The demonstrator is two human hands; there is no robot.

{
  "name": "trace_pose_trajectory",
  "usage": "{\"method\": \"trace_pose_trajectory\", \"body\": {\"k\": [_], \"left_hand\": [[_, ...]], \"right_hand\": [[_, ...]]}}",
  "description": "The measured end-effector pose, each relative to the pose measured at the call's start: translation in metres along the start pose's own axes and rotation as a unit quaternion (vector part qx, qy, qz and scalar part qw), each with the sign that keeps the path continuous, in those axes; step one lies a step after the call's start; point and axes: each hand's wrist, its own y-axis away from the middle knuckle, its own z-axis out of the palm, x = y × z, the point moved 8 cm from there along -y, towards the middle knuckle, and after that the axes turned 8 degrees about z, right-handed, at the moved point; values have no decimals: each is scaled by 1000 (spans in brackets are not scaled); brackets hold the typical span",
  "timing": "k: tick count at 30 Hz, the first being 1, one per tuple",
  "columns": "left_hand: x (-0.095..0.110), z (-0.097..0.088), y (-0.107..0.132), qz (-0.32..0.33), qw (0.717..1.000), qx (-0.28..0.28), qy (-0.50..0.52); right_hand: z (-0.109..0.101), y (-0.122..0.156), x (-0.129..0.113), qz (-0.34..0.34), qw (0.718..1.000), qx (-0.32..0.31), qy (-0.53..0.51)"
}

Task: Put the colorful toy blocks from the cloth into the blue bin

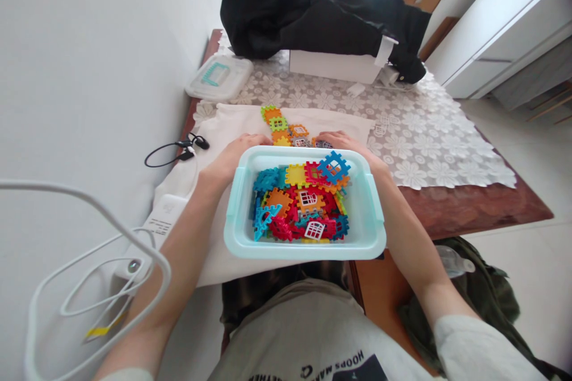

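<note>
A light-blue plastic box (304, 252) stands in front of me at the near edge of the white cloth (210, 220). Inside lies a heap of colourful interlocking tiles (286, 202), with a blue window tile (334, 168) resting high at the far right corner. Both forearms run along the box's sides. My left hand (251, 140) wraps round its far left side and my right hand (342, 140) round its far right; the rim hides part of the fingers. Behind the box, joined orange and green tiles (277, 124) lie near my hands, with grey window pieces (323, 143) by the right fingers.
A clear lid (218, 78) lies at the back left. Black fabric (322, 12) covers a white box (333, 65) at the back. Black earphones (183, 149) and a white cable (102, 208) are on the left. Small white window pieces (385, 125) lie on the lace tablecloth (429, 149).
</note>
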Motion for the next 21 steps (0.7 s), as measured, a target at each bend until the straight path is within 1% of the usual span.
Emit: {"method": "trace_pose_trajectory", "body": {"k": [2, 3, 7, 10, 13, 17, 19, 21], "left_hand": [[3, 3, 1, 7, 999, -34, -26], [4, 4, 2, 10, 998, -42, -35], [2, 3, 1, 8, 998, -38, -51], [-1, 5, -1, 15, 997, -45, -57], [-3, 5, -1, 11, 998, -44, -38], [-7, 1, 0, -20, 999, -48, -1], [-10, -3, 0, -27, 998, -49, -6], [-14, -10, -2, -26, 999, -36, -21]], "right_hand": [[-1, 1, 1, 2, 1000, -9, -6], [-2, 2, 2, 11, 1000, -7, -4], [-4, 3, 5, 43, 999, 11, 11], [-5, 3, 3, 44, 999, 22, 8], [-5, 3, 2, 35, 999, 31, 5], [-6, 2, 7, 38, 999, 34, 2], [-7, 2, 11, 44, 998, 36, -1], [-10, 2, 14, 47, 998, 40, -1]]}}
